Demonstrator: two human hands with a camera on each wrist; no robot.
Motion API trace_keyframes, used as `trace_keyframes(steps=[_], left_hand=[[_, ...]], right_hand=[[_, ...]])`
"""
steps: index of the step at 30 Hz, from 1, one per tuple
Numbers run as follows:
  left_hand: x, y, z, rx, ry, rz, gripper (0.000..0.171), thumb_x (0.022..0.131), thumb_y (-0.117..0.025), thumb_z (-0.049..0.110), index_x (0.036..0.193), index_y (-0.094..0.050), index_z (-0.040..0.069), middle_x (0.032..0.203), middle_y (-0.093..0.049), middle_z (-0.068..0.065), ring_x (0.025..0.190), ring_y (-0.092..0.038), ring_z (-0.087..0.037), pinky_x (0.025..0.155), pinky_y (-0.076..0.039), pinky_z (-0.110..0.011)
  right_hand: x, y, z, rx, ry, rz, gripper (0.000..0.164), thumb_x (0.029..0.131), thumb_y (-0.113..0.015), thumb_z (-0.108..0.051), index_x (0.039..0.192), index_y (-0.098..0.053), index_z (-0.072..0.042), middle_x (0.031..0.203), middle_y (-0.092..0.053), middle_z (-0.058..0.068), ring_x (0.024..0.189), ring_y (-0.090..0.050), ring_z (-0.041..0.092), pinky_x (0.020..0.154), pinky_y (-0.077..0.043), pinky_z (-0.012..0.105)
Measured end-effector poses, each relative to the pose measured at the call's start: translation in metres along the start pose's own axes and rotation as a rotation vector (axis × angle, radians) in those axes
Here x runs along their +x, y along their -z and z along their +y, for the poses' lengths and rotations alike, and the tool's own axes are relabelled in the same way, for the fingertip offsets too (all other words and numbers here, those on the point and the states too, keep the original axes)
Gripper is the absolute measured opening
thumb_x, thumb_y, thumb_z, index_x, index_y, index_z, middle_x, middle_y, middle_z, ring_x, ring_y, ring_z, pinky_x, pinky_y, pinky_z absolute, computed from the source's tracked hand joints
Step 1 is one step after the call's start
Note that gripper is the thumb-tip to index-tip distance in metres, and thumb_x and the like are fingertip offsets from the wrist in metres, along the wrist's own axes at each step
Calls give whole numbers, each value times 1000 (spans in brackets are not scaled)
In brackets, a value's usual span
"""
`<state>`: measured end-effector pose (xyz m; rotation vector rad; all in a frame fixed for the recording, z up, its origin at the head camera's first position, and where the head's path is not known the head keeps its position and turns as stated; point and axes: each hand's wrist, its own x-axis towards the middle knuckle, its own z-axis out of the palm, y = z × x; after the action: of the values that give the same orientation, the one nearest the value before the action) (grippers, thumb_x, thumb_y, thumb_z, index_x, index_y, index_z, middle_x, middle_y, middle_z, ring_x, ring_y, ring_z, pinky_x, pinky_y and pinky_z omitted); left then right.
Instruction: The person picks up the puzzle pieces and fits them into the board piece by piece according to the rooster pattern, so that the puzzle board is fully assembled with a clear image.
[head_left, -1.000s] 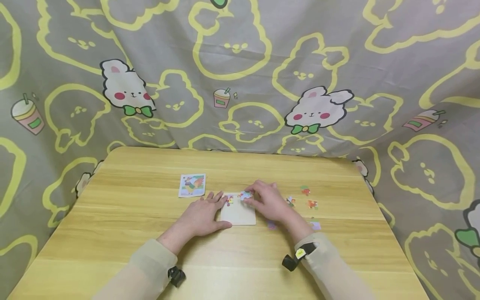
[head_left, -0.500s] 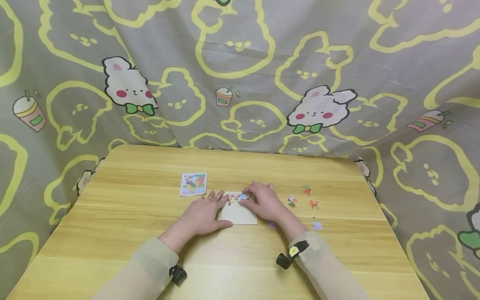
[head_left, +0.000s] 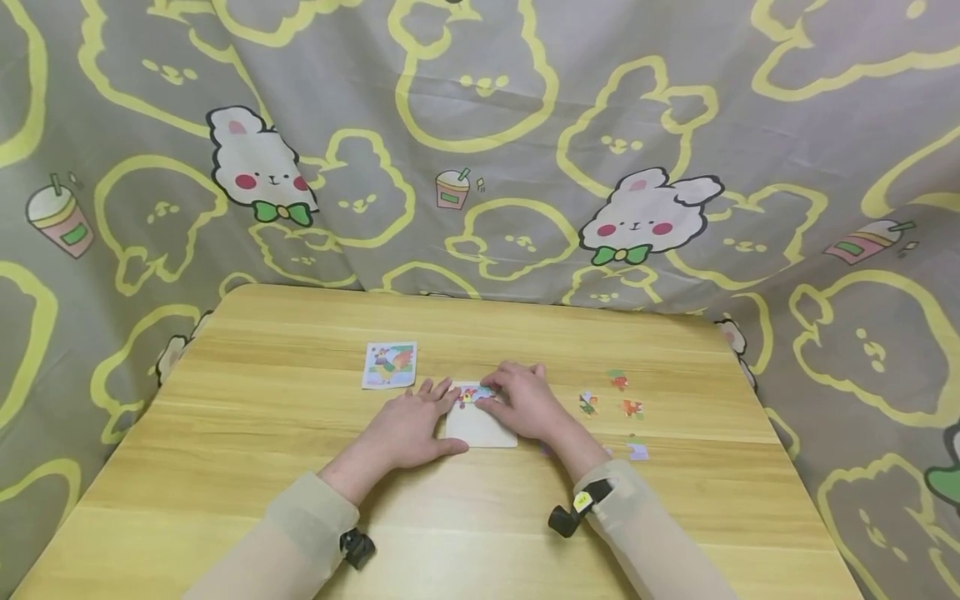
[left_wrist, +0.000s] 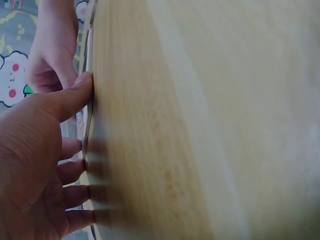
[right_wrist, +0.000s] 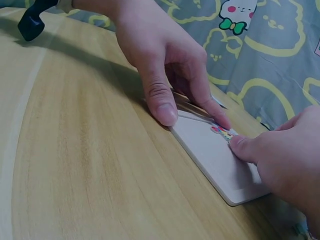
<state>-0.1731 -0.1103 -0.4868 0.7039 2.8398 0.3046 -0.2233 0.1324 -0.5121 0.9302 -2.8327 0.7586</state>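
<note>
A white square puzzle board (head_left: 483, 429) lies flat on the table between my hands. Along its far side are colourful jigsaw pieces (head_left: 467, 395). At the board's left side rests my left hand (head_left: 408, 429), fingers spread, with the index fingertip by the pieces and the thumb at the near corner. My right hand (head_left: 528, 404) pinches a bluish jigsaw piece (head_left: 486, 391) at the far right of the board, partly hidden by the fingers. In the right wrist view, the right thumb (right_wrist: 242, 147) touches beside the pieces (right_wrist: 222, 132).
Several loose jigsaw pieces (head_left: 588, 404) lie right of the board, some partly behind the right forearm. A square picture card (head_left: 390, 365) lies at the back left of the wooden table (head_left: 300, 333). A patterned curtain (head_left: 517, 167) hangs behind.
The right hand has brought its piece left and slightly down, against the pieces at the board's far left. The left hand stays in place. The view has shifted slightly.
</note>
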Motion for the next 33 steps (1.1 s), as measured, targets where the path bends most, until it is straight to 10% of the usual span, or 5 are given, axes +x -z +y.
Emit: trace_keyframes(steps=[22,33], left_hand=[[8,5,13,36,-45,-18,96,94,-63,72,165,-39,13,171,-30,-15,154,-32,-40,118,-37,-60],[5,4,11,-27,-18,-10,95,91,-70,70,165,-42,17,171,-32,-12,154,-34,-36,118,-37,-58]], right_hand=[[1,1,1,61,7,0,34,98,-79,-36,121,-81,-11,98,-63,-9,85,-56,9,84,-28,42],[0,8,1,87,18,-75,31,101,-76,-28,126,-79,-10,127,-64,2,122,-54,22,94,-34,45]])
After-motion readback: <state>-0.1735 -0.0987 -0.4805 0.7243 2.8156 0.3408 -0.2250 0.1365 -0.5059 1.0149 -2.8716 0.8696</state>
